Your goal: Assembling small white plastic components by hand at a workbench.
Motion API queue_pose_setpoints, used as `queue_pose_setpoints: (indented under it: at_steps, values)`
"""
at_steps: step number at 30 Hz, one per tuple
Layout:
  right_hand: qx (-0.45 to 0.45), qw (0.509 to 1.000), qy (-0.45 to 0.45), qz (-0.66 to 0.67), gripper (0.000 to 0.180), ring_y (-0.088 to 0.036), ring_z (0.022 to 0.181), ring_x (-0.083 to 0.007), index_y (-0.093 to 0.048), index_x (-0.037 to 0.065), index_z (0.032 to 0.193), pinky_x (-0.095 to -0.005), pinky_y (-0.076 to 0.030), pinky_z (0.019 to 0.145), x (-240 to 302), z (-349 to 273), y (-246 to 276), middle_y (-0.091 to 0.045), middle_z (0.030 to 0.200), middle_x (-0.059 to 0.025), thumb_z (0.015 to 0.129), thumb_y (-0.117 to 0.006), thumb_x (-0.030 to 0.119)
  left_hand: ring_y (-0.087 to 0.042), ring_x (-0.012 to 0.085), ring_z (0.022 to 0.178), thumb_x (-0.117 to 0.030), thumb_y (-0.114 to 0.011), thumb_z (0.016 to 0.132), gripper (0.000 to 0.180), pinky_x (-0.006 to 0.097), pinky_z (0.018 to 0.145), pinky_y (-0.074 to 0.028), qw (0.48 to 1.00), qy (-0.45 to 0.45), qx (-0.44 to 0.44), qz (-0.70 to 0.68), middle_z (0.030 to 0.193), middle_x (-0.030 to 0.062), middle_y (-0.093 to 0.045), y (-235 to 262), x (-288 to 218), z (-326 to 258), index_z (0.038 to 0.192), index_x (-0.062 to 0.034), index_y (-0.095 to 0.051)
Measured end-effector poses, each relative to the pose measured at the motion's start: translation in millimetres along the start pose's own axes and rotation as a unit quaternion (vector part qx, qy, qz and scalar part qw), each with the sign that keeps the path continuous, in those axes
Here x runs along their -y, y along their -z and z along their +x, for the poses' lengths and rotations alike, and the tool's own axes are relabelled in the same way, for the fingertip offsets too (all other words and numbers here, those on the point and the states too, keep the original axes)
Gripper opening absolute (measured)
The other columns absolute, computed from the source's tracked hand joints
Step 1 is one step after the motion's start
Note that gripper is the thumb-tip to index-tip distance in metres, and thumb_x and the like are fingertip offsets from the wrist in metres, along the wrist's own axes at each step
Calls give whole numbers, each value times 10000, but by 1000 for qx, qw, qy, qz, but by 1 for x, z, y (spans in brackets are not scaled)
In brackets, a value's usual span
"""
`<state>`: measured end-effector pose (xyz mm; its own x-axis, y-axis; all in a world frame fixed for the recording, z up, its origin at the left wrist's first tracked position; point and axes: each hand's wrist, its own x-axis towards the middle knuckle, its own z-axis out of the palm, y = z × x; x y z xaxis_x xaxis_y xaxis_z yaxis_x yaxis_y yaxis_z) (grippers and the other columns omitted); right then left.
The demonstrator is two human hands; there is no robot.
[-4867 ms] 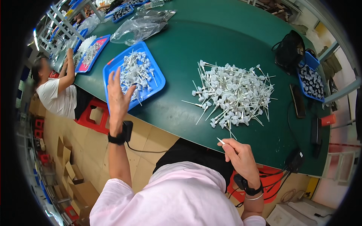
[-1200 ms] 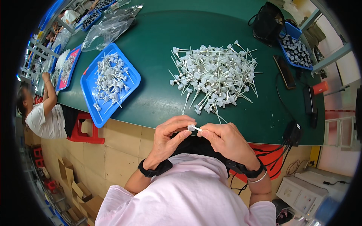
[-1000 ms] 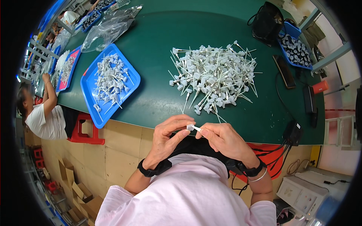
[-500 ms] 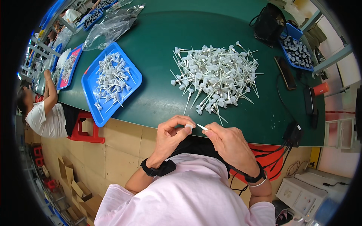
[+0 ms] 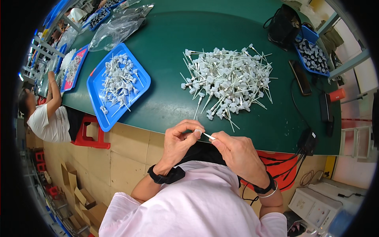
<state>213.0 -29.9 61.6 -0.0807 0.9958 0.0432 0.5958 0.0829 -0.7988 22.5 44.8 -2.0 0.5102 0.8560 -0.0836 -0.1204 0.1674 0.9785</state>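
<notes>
Over the table's near edge my left hand (image 5: 178, 141) pinches a small translucent white plastic cap (image 5: 198, 131) between thumb and fingertips. My right hand (image 5: 239, 152) is closed on a thin white tapered stick (image 5: 209, 136), whose narrow dark tip points left and appears to meet the cap; I cannot tell whether it is inside. Beyond both hands lies a loose heap of white-headed pieces with thin stems (image 5: 229, 81). More such pieces (image 5: 118, 79) rest in a blue tray (image 5: 140, 89) at the left.
On the green table (image 5: 169, 47) are a clear plastic bag (image 5: 114, 33), a black pouch (image 5: 283, 25), a phone (image 5: 300, 78), and a blue tray of dark-centred parts (image 5: 312, 55). Black cables (image 5: 306, 142) hang at the right edge. Another person (image 5: 49, 118) sits at the left by a red stool (image 5: 92, 132).
My right hand has tilted the white stick and brought its tip closer to the cap. The left hand stays nearly in place. The whole view has shifted slightly.
</notes>
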Motion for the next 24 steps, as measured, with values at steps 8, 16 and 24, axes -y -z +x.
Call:
queue_pose_setpoints:
  at_steps: [8, 16, 24]
  values:
    - [-40, 988, 39, -146, 149, -630, 553, -309, -587, 67, 975, -415, -470, 464, 1, 3, -10, -607, 673, -101, 970, -615, 214, -619, 170, 1039, -41, -685, 922, 221, 312, 930, -508, 998, 39, 24, -38, 1187, 117, -654, 2, -10, -2, 1130, 30, -706]
    - [-45, 985, 51, -158, 166, -633, 541, -285, -621, 72, 1019, -400, -476, 453, 5, 6, -13, -608, 678, -92, 953, -638, 224, -628, 154, 1059, -22, -669, 938, 229, 278, 932, -522, 997, 35, 57, -41, 1228, 113, -644, 9, -7, -4, 1157, 35, -702]
    - [-25, 984, 50, -168, 179, -637, 543, -282, -632, 60, 1047, -396, -481, 457, 6, 6, -11, -611, 681, -96, 961, -628, 218, -632, 153, 1042, 17, -661, 928, 231, 270, 913, -528, 998, 13, 67, -11, 1197, 115, -649, 9, -8, -3, 1153, 17, -713]
